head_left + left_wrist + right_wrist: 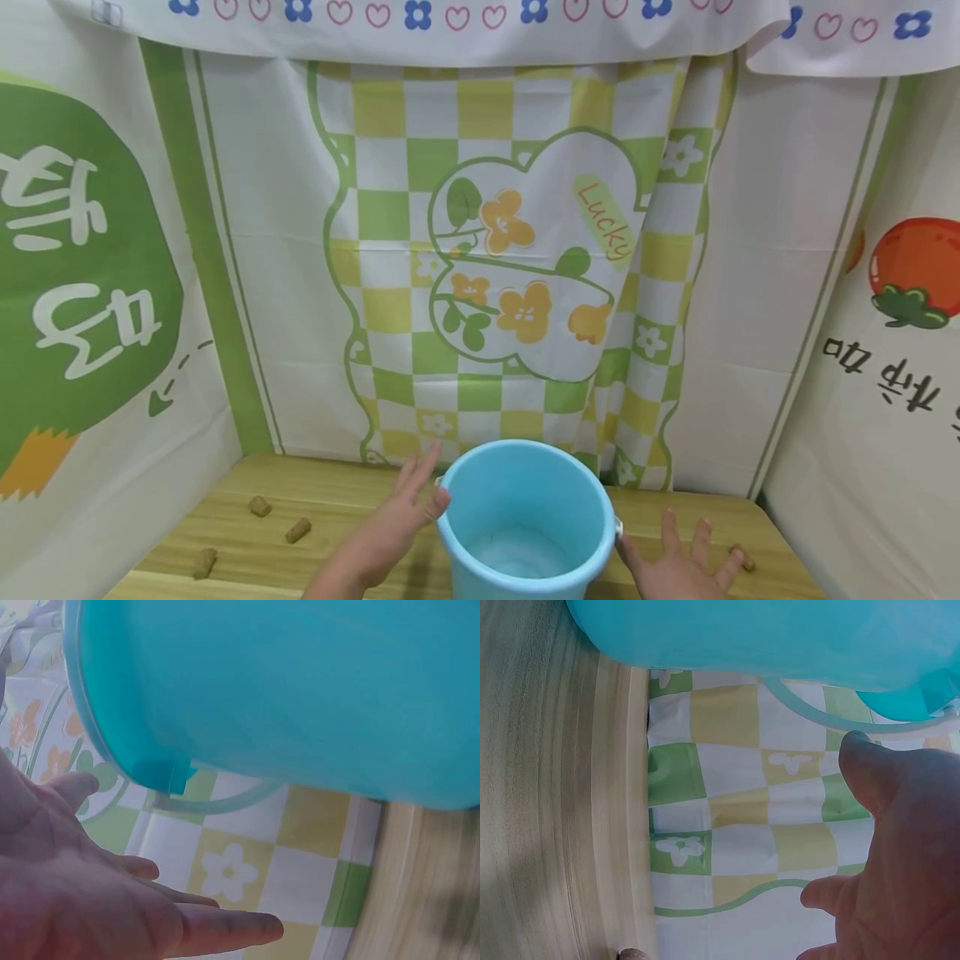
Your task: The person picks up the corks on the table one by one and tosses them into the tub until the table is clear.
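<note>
A smooth light-blue bucket (525,492), round-rimmed and open-topped, is flanked by the left hand (395,518) at nine o'clock and right hand (678,570) near four, fingers spread, nothing gripped

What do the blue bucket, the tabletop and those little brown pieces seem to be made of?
Bucket: likely plastic, smooth with mild sheen, given its even colour and moulded shape.
Tabletop: smooth wood or wood-look laminate; grain streaks show, but not which.
Brown pieces: perhaps cork, dull and mottled, too small to be sure.

Wood-grain table (337,483) bears a light-blue bucket (527,500), three small brown pieces (298,530) at left, a fourth piece (747,560) at right
</note>
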`<state>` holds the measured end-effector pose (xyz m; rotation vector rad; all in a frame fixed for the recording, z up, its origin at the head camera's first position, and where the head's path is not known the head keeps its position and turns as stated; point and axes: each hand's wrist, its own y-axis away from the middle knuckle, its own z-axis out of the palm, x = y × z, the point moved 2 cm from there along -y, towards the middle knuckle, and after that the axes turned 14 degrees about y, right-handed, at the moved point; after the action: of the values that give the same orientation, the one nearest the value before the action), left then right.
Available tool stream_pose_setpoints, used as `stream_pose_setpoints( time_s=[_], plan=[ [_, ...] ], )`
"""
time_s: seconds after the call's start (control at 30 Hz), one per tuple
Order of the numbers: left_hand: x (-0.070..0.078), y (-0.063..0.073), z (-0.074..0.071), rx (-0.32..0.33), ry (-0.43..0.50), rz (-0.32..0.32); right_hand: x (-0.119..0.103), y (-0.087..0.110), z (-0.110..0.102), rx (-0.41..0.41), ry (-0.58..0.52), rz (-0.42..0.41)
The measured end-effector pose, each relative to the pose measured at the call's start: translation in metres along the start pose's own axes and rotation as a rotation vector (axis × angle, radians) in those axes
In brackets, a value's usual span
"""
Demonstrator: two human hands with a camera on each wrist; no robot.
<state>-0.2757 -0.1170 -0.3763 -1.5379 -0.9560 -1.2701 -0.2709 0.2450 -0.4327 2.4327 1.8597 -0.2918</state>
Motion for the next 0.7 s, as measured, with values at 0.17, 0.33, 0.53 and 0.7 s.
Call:
stream_pose_setpoints(
  time_s=[0.17, 0.33, 0.53, 0.7],
  plan=[
    [0.000, 0.000, 0.004, -0.027, -0.015, -0.018, 0.000, 0.001, 0.000, -0.001, -0.002, -0.008],
    [-0.002, 0.000, 0.006, -0.028, -0.083, -0.024, -0.001, 0.003, -0.001, 0.003, -0.004, -0.023],
    [-0.008, 0.000, 0.008, -0.032, -0.130, -0.042, -0.002, 0.004, -0.002, -0.002, 0.000, -0.021],
    [-0.011, -0.003, 0.009, -0.084, -0.057, -0.015, -0.003, 0.004, -0.001, 0.011, 0.007, -0.021]
  ],
)
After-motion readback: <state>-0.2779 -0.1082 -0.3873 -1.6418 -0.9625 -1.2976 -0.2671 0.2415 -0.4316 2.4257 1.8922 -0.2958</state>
